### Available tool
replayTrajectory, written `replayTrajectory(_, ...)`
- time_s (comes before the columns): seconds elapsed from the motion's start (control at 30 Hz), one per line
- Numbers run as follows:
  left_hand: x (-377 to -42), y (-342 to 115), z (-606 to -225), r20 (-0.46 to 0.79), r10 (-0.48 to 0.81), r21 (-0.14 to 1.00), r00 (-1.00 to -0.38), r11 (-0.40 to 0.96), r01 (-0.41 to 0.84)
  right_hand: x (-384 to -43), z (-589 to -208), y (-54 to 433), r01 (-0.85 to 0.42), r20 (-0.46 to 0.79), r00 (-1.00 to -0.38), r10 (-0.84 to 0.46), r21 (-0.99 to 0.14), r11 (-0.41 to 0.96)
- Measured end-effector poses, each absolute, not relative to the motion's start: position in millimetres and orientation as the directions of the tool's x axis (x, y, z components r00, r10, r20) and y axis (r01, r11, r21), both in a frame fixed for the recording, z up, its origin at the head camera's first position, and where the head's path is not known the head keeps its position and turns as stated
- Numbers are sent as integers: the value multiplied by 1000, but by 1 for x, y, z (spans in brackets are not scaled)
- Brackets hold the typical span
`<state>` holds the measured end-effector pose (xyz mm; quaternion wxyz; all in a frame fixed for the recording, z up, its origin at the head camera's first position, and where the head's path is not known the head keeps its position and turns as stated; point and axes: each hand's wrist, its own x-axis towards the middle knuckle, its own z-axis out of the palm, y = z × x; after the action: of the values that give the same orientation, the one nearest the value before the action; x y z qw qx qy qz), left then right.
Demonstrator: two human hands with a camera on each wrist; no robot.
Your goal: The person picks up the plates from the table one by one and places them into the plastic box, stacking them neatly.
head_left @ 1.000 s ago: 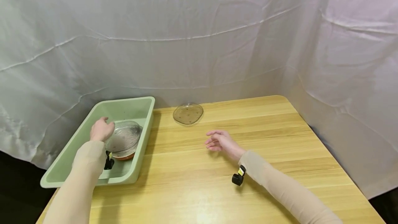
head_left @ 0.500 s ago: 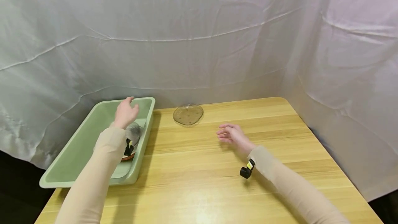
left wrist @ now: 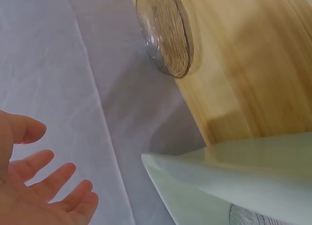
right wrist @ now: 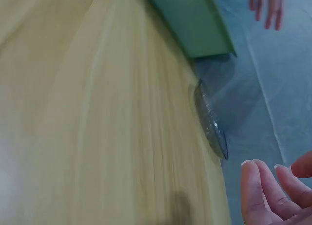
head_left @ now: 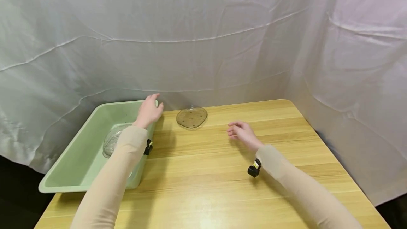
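My left hand [head_left: 148,111] hangs over the far right corner of the green plastic tub [head_left: 79,133], fingers loosely spread and holding nothing. Inside the tub a clear glass dish [head_left: 112,140] shows partly, the rest hidden by my left forearm. At the table's back edge lies a second clear, ridged glass dish [head_left: 192,117], between the tub and my right hand. It also shows in the left wrist view, a glass dish [left wrist: 165,32] on the wood. My right hand [head_left: 243,134] hovers above the table right of that dish, its fingers relaxed with nothing in them.
The wooden table [head_left: 203,172] fills the middle and right. A grey curtain [head_left: 190,63] hangs right behind its back edge and along the right side. The tub's right wall [head_left: 141,169] rises beside the left forearm.
My left hand has moved right and away, from above the dishes in the tub to the tub's far right corner. My right hand has drifted slightly right and back, staying empty.
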<state>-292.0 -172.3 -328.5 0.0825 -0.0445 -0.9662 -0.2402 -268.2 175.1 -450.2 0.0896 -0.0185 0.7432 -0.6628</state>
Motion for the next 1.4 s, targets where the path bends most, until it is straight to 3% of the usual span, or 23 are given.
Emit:
replayTrajectory(0.13,-289,-167,-333,191,86,375,-978,914,154,-274,-448,164,-51,-4,-987,-160,-941,334)
replayTrajectory(0.27,-285,-158,-342,187,125,279,-974,944,175,-282,-446,151,-209,96,-968,-231,-818,537)
replayTrajectory(0.67,-278,-119,-370,179,144,270,-973,944,190,-309,-446,110,-492,164,-866,-472,-443,749)
replayTrajectory(0.87,-272,-109,-391,156,72,362,-985,924,124,-318,-456,93,-549,125,-834,-537,-274,790)
replayTrajectory(1.4,-262,-112,-426,165,46,361,-985,927,103,-319,-462,58,-511,-62,-849,-524,-150,846)
